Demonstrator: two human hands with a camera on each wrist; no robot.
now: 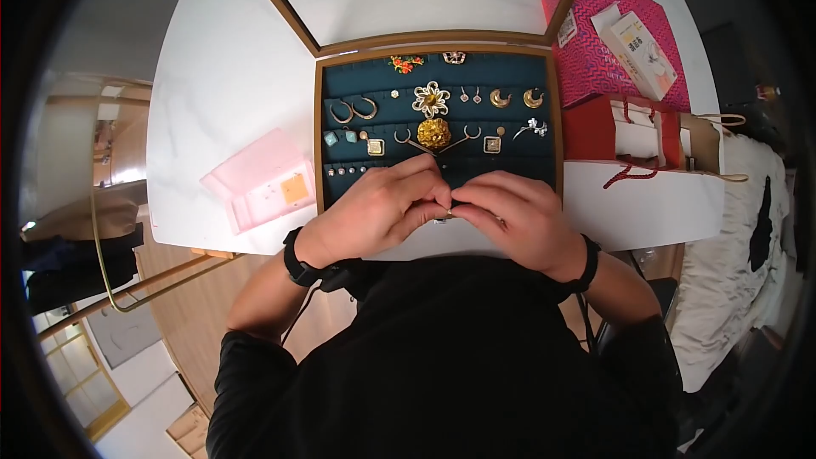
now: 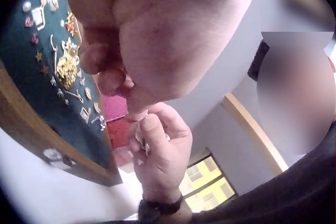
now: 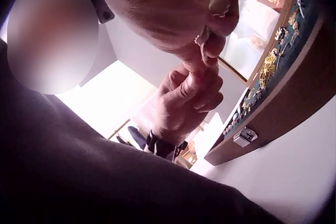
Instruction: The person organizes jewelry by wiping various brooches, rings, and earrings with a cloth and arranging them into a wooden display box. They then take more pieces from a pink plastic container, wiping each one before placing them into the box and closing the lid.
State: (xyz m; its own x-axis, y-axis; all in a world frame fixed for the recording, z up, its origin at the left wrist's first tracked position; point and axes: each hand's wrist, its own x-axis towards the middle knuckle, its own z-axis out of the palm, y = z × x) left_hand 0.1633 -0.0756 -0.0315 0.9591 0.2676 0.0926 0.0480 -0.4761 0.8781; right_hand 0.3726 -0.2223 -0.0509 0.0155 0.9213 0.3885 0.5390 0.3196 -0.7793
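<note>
At the front edge of a jewellery display box (image 1: pixel 320 161), both hands meet fingertip to fingertip. The left hand (image 1: pixel 374 208) has its thumb and fingers bent together in a pinch. My right hand (image 1: pixel 523 214) pinches from the other side and holds a small pale item (image 3: pixel 219 7) with a scalloped edge, partly hidden in its fingers. I cannot tell its exact kind. Beyond the hands, rows of earrings (image 1: pixel 364 107) and brooches lie on dark green padding. A gold flower brooch (image 1: pixel 433 133) and a silver petalled brooch (image 1: pixel 431 99) sit in the middle.
The box's glass lid (image 1: pixel 433 36) stands raised at the back. An open pink box (image 1: pixel 263 183) lies to the left. At the right are a pink patterned bag (image 1: pixel 595 59), a white carton (image 1: pixel 639 51) and a red paper bag (image 1: pixel 588 129). A metal clasp (image 3: pixel 245 137) juts from the front.
</note>
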